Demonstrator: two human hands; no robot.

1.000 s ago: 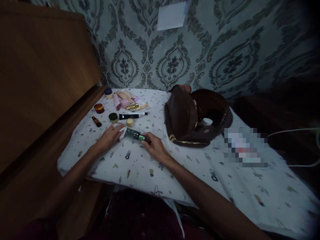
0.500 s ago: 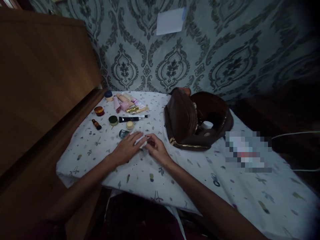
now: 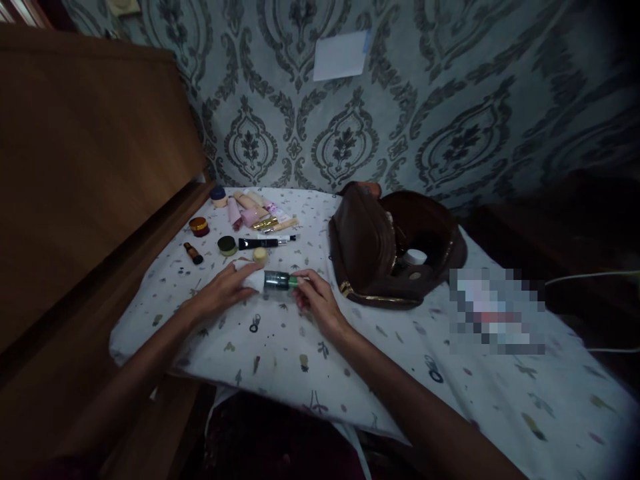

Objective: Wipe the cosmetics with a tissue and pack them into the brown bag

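Note:
A small dark green bottle (image 3: 277,280) with a bright green end lies level just above the cloth, between my hands. My right hand (image 3: 323,305) pinches its green right end with thumb and fingers. Closed around a white tissue (image 3: 254,280), my left hand (image 3: 223,292) has it against the bottle's left end. Just beyond them sit a small cream-coloured pot (image 3: 260,255), a black tube (image 3: 259,243) and a round jar with a dark green lid (image 3: 227,246).
A brown leather bag (image 3: 363,250) stands open on the right, with a white-lidded jar (image 3: 415,257) inside. Pink and beige tubes (image 3: 245,212) are heaped at the back left. A red jar (image 3: 199,227) and a small brown bottle (image 3: 193,253) are near the wooden cabinet (image 3: 95,147).
My left hand has drawn back leftward with the tissue, no longer covering my right hand's fingertips. The green bottle now shows, stretched between both hands.

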